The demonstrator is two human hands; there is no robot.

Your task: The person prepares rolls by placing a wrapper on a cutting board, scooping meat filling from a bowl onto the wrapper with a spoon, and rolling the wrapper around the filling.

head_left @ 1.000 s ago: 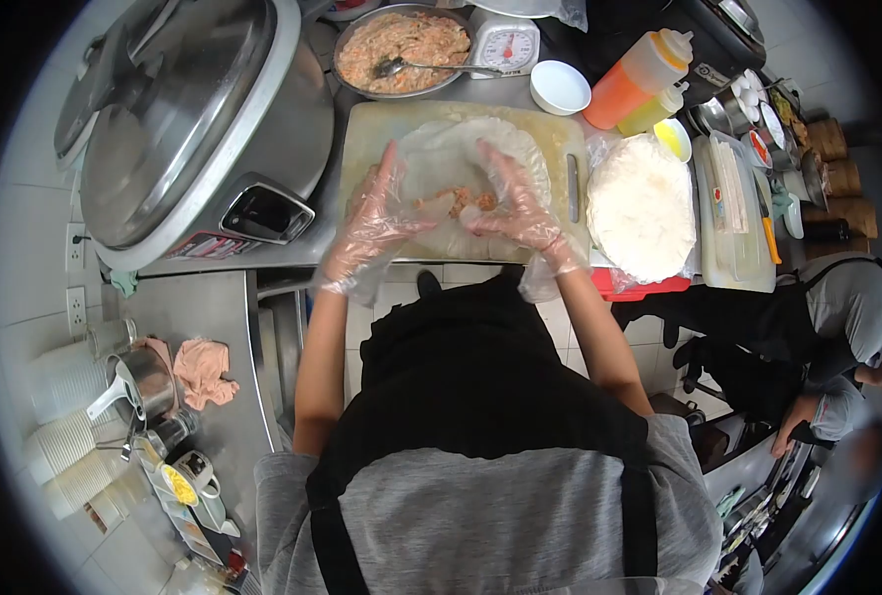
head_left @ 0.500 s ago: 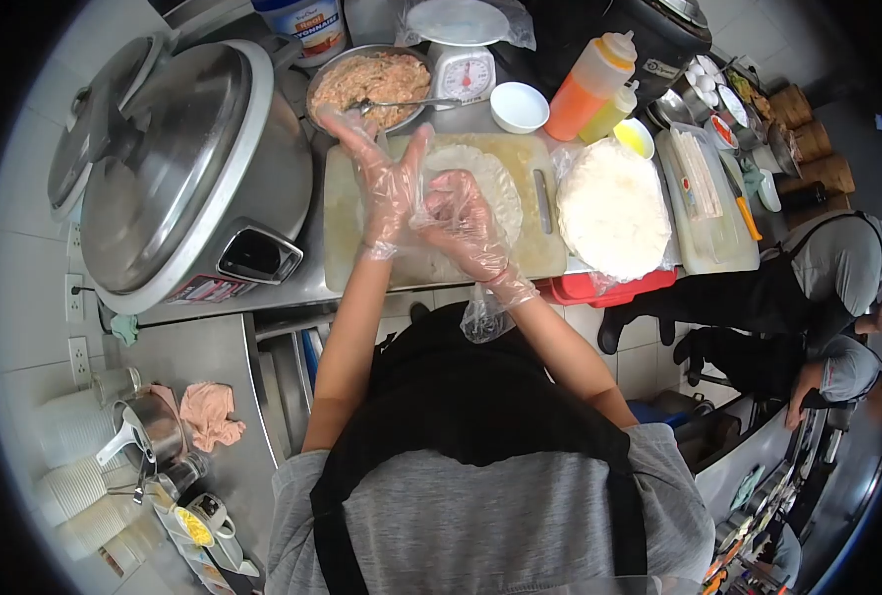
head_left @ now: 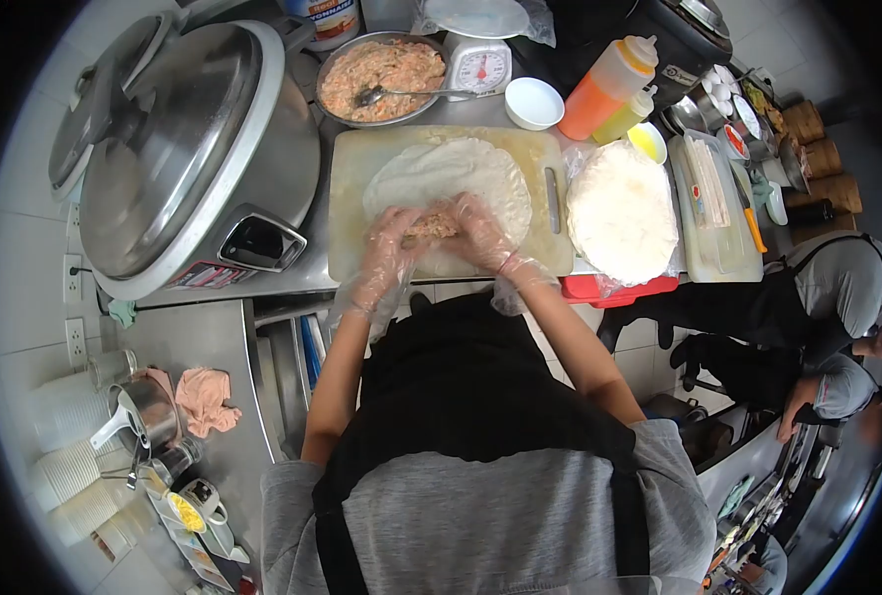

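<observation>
A round, thin white wrapper sheet (head_left: 461,164) lies on the cutting board (head_left: 347,228). Near its front edge is a small portion of minced filling (head_left: 433,227), pinkish with orange bits. My left hand (head_left: 389,246), in a clear plastic glove, has its fingers curled against the filling's left end. From the other side my right hand (head_left: 478,236), gloved the same way, presses its fingers on the right end. Behind the board stands a metal bowl of the same mixture (head_left: 386,69), with a spoon (head_left: 411,94) resting in it.
To the right sits a stack of wrapper sheets (head_left: 621,213) above a red container (head_left: 609,291). A kitchen scale (head_left: 480,67), a white bowl (head_left: 534,103) and squeeze bottles (head_left: 604,89) line the back. A large cooker (head_left: 203,169) borders the left. Two people work at far right.
My hands have come down and nearer to me, from above the board onto the wrapper. The filling, earlier hidden around my right hand, now shows between both hands.
</observation>
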